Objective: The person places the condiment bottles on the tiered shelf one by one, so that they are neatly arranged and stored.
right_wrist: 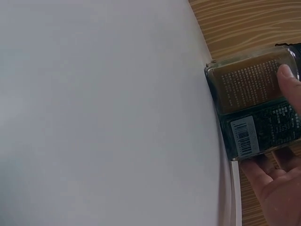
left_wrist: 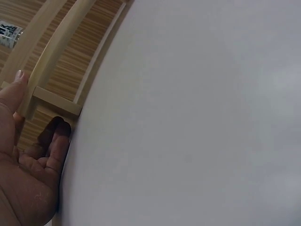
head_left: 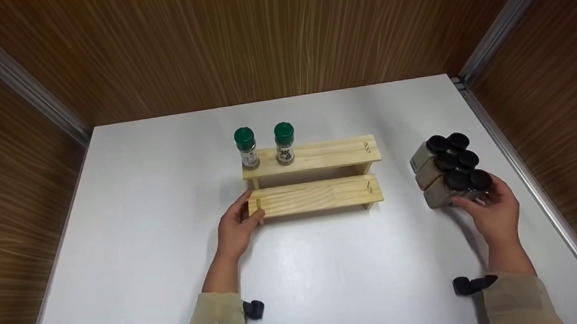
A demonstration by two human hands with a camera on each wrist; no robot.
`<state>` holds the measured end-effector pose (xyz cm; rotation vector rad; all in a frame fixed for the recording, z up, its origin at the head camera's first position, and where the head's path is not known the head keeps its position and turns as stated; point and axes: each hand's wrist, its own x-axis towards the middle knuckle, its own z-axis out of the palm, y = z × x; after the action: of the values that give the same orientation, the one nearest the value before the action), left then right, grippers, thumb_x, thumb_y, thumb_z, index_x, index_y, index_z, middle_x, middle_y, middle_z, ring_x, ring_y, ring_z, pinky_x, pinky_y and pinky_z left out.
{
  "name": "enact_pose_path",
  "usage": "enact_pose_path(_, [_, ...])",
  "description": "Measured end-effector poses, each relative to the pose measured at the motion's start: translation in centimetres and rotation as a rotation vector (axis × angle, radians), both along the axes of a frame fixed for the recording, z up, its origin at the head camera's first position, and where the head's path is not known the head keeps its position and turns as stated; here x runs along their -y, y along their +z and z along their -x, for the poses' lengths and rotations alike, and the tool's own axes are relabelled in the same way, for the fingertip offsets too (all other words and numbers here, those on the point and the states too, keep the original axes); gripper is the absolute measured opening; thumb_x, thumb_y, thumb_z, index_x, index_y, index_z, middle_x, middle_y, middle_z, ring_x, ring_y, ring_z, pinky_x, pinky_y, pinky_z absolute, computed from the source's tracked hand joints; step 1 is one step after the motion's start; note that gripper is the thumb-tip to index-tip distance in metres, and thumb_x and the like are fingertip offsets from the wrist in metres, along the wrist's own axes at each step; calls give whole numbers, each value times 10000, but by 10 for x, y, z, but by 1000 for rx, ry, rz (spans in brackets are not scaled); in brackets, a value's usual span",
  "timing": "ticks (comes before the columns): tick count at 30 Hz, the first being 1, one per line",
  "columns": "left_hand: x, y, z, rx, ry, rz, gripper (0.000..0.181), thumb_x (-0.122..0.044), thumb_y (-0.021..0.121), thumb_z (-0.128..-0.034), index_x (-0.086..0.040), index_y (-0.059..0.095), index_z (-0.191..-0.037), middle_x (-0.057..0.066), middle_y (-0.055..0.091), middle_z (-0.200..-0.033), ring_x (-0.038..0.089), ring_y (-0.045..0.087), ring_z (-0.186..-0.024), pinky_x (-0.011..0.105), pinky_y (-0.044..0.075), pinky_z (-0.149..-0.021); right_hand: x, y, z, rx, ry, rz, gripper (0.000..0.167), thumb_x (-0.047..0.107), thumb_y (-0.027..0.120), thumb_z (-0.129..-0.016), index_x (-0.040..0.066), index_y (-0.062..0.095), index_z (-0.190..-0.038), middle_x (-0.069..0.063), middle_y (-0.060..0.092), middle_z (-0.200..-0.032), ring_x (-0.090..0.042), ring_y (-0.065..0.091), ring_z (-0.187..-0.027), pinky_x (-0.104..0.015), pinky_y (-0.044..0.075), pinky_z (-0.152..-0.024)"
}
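2 levels, head view: back shelf (head_left: 327, 155) & front shelf (head_left: 320, 196), pale wood on short legs, mid-frame; can't tell if joined.
L hand (head_left: 235, 231), head view: just L of lower ctr; grips L end of front shelf, thumb on top, other fingers round the L side.
Green-capped bottles (head_left: 285, 151), head view: 2, upright on back shelf, 1 at its L end, the other near it w/ a gap btwn.
Black-lidded jars (head_left: 467, 159), head view: ctr-right, 6 lids, 3 rows of 2, packed tight.
R hand (head_left: 499, 215), head view: ctr-right, holds nearest pair of jars, thumb on near side, other fingers round R side.
Surroundings, head view: white table (head_left: 148, 214) fills mid & btm; brown wood-grain walls (head_left: 263, 49) at top & both sides; tan sleeves (head_left: 215, 316) at btm edge, each w/ a small black device (head_left: 255, 310).
L wrist view: shelf wood slants thru upper L; thumb on wood, other fingers bent below, close to table; part of 1 bottle at upper L edge.
R wrist view: brown-faced jar (right_wrist: 244, 84) & dark jar w/ barcode (right_wrist: 270, 129) touching, mid-right; thumb on brown one, fingers under dark one; print too small to read.
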<state>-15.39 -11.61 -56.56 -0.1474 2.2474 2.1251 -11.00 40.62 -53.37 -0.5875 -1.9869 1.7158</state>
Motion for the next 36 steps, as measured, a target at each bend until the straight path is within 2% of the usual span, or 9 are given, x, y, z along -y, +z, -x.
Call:
enact_pose_path(7, [0, 0, 0, 5, -7, 6, 626, -77, 800, -956, -48, 558, -1532, 197, 473, -1603, 359, 413, -1499, 424, 344, -1220, 1, 1, -4, 35, -22, 6, 683, -274, 840, -700, 115, 685, -1240, 78, 687, -1079, -72, 640, -1008, -129, 518, -796])
enact_pose_path(13, [2, 0, -1, 12, -25, 18, 625, -111, 791, -972, -59, 546, -1544, 203, 413, -1642, 379, 369, -1522, 426, 322, -1232, 1, -1, -8, 38, -9, 24, 760, -316, 819, -679, 125, 653, -1275, 103, 723, -1036, -45, 665, -992, -131, 528, -794])
enact_pose_path(17, [1, 2, -1, 8, -17, 22, 619, -94, 791, -968, -48, 552, -1537, 204, 430, -1632, 375, 381, -1516, 424, 330, -1228, 1, -1, -11, 57, 22, 2, 892, -326, 799, -693, 140, 582, -1422, 132, 710, -1088, -27, 657, -1020, -125, 528, -828])
enact_pose_path(21, [1, 1, -1, 3, -13, 21, 616, -89, 793, -966, -47, 556, -1533, 200, 434, -1630, 370, 381, -1517, 415, 331, -1226, 0, 0, -14, 86, 62, -104, 1032, -301, 781, -745, 187, 456, -1594, 176, 639, -1205, -14, 616, -1111, -121, 502, -902])
enact_pose_path(25, [1, 0, -1, 1, -7, 16, 617, -89, 798, -963, -51, 560, -1531, 198, 440, -1627, 371, 381, -1516, 421, 332, -1226, 1, -1, -15, 81, 63, -154, 1025, -303, 773, -754, 220, 491, -1589, 178, 594, -1272, -32, 592, -1173, -119, 483, -943])
enact_pose_path(30, [1, -1, -1, -3, -4, 23, 618, -103, 803, -963, -59, 564, -1531, 202, 454, -1615, 371, 391, -1510, 432, 334, -1226, 2, -2, -16, 10, 45, -86, 965, -357, 746, -716, 159, 580, -1514, 123, 623, -1285, -53, 605, -1157, -117, 488, -919])
enact_pose_path(36, [1, -1, -2, -9, -10, 13, 616, -103, 799, -965, -50, 559, -1531, 208, 444, -1622, 382, 380, -1516, 438, 325, -1230, 1, -4, -23, 44, 37, -180, 881, -315, 783, -718, 84, 596, -1481, 154, 648, -1190, -15, 628, -1085, -115, 487, -898])
